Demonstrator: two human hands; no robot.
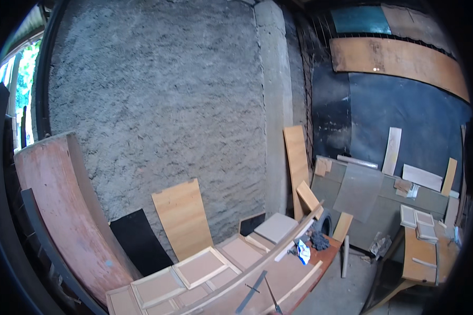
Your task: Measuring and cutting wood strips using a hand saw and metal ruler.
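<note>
Neither of my hands shows in the head view. Across the bottom runs a reddish-brown workbench (278, 273). Light wooden frames with brown panels, such as one framed panel (199, 266), lie along its wall side. A long curved-looking wooden strip (268, 260) stretches over the bench. Nearer to me rest a flat grey strip (251, 294) and a thin dark pointed tool (272, 294) whose kind I cannot make out. A blue and white packet (303, 253) sits toward the far end, beside a dark crumpled cloth (319, 241). A grey square board (276, 227) lies behind the long strip.
A rough grey wall (163, 105) rises behind the bench. Against it lean a plywood board (185, 220), a black panel (137, 239) and a thick pinkish slab (63, 199). At right, a wooden table (420, 257) carries small framed pieces (425, 226). Clear plastic (381, 244) lies on the floor.
</note>
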